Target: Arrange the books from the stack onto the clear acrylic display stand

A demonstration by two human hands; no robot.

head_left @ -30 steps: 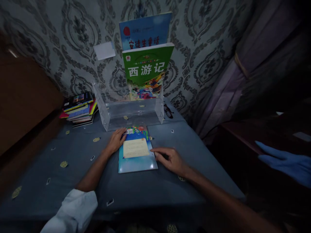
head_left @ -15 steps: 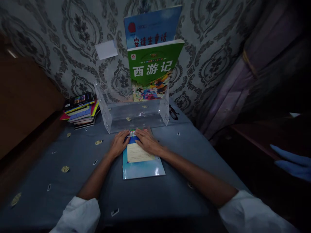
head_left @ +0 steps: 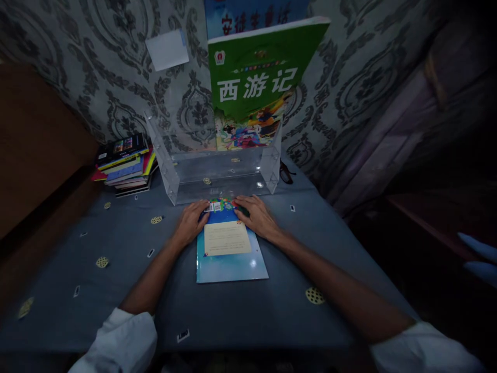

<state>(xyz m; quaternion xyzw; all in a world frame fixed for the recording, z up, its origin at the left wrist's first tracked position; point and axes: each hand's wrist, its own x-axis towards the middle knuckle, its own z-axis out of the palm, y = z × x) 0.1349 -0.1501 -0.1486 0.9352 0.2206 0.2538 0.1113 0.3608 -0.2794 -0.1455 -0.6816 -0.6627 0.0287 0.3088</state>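
On blue bk, L hand + R hand resting unclenched, upper corners covered, small txt illegible

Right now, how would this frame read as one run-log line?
left hand: on blue book, upper left edge; right hand: same book, upper right edge; beyond: transparent rack, green book

Over on the worktop, a book lies flat just before the display stand, the left hand at the left of its far end, the right hand at the right. Within the stand, a front book stands upright with a rear book behind it. Left of the stand I see a pile of books; just right of it, glasses. The wall rises behind.
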